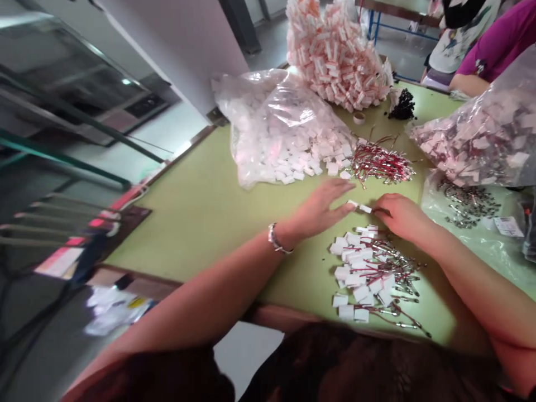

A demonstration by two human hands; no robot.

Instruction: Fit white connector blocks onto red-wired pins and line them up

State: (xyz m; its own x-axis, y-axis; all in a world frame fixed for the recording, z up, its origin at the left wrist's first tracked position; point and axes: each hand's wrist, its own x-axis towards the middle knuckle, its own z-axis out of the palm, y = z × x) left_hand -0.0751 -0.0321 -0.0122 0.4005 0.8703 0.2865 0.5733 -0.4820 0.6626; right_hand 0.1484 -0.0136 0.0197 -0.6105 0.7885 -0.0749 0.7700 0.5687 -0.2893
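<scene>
At the near edge of the green table (188, 223), above the wearer's dark clothing (335, 363), lies a loose pile of white connectors with dark red wires (360, 273); the white blocks are mostly at its left, and the wires run right to shiny metal ends. Just beyond it, two small white pieces (365, 209) lie close together between the hands. The left hand (316, 209), with a bracelet (276, 239) at its wrist, is open, palm down, its fingers spread and the tip of its thumb at the left piece. The right hand (396, 213) has its fingers bent, with their tips at the right end of the other piece; whether they pinch it cannot be told. To the right, a clear plastic sheet (473, 245) bears a heap of small metal parts (471, 204) and a white label (508, 226). Beyond the hands is a heap of red wires (381, 162), beside a clear bag of white blocks (285, 128) that spills onto the table. At the right stands another bag of white blocks (489, 134). Farther back are a tape roll (359, 118), a black bundle (402, 104) and a large bag of white and orange parts (339, 56). Past the table, at the upper right, a person's purple sleeve (498, 42) shows.
</scene>
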